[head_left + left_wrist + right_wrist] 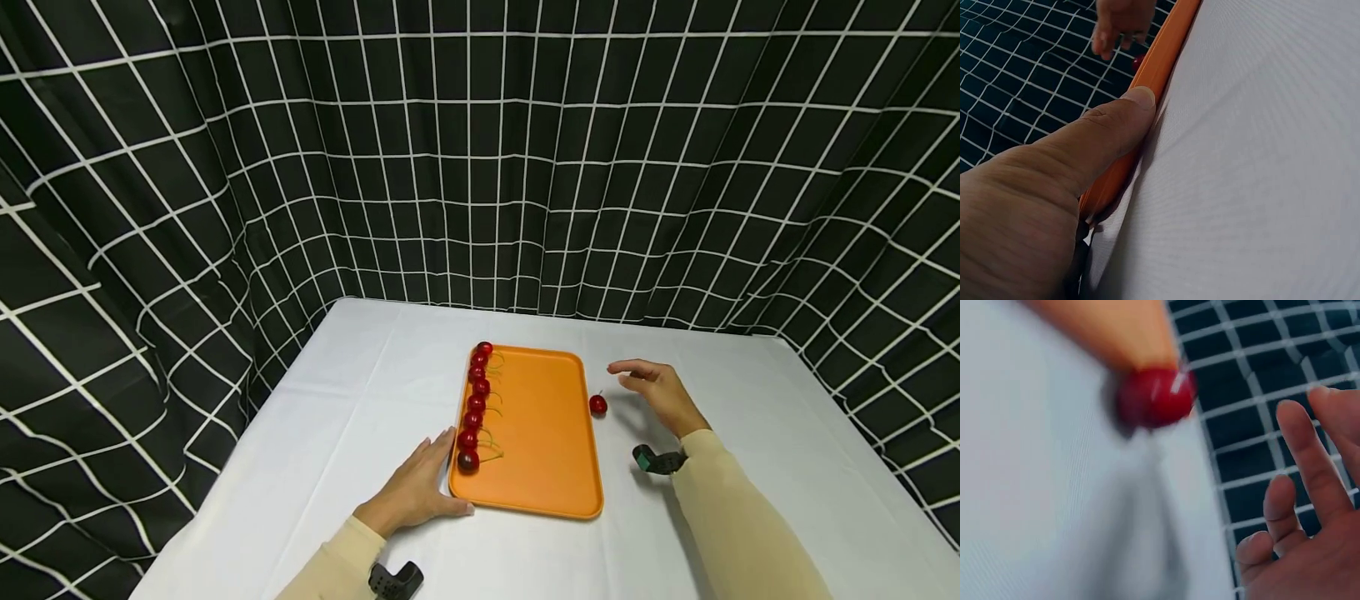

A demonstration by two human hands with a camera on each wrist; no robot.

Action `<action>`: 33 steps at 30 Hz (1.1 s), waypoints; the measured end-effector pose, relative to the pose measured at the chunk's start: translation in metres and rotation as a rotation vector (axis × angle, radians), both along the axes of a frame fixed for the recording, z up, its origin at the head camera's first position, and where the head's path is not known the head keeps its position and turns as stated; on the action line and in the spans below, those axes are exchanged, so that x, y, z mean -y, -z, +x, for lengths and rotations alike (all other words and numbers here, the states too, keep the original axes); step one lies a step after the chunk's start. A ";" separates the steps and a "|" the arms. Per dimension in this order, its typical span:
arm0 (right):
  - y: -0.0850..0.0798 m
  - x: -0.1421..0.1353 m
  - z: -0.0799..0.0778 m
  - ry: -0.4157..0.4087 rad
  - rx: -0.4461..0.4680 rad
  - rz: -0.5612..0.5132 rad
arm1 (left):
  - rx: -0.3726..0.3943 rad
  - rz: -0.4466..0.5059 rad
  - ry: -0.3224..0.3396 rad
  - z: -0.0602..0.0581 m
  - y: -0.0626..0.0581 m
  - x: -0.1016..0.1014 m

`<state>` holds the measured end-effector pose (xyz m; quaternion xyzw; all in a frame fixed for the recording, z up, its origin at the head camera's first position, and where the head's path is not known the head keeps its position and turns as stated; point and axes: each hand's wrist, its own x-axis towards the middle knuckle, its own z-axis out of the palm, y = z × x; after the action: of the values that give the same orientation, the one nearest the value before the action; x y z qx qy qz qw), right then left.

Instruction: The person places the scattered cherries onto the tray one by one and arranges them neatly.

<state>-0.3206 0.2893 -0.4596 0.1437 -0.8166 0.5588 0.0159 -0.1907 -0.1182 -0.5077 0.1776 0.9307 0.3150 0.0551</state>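
An orange tray (540, 425) lies on the white cloth, with several dark red cherries (476, 403) lined up along its left side, stems pointing right. Around the tray's near left corner rests my left hand (412, 490), fingers along the left side and thumb at the near edge. In the left wrist view the thumb (1104, 137) presses the orange rim. One single cherry (597, 406) sits on the cloth just past the tray's right edge, its stem up. Above and right of that cherry hovers my right hand (656, 396), holding nothing, fingers spread apart in the right wrist view.
A white cloth (345, 392) covers the table. Black curtains with a white grid (480, 167) hang behind it and on both sides. Each wrist wears a dark band with a small device, the right one (658, 461) showing green.
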 end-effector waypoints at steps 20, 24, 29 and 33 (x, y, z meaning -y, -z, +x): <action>0.027 -0.007 -0.012 -0.020 0.063 0.339 | -0.001 0.037 0.021 0.001 0.000 0.000; 0.030 -0.011 -0.005 -0.002 0.069 0.362 | -0.011 0.032 0.013 0.002 0.002 0.001; 0.034 -0.009 -0.007 -0.005 0.053 0.401 | -0.019 0.030 0.010 0.000 0.001 0.003; 0.037 -0.005 -0.003 -0.001 0.002 0.436 | -0.011 0.028 0.012 0.000 0.000 0.001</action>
<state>-0.3239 0.2948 -0.4964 0.1436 -0.9181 0.3690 -0.0166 -0.1908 -0.1188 -0.5079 0.1857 0.9254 0.3267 0.0494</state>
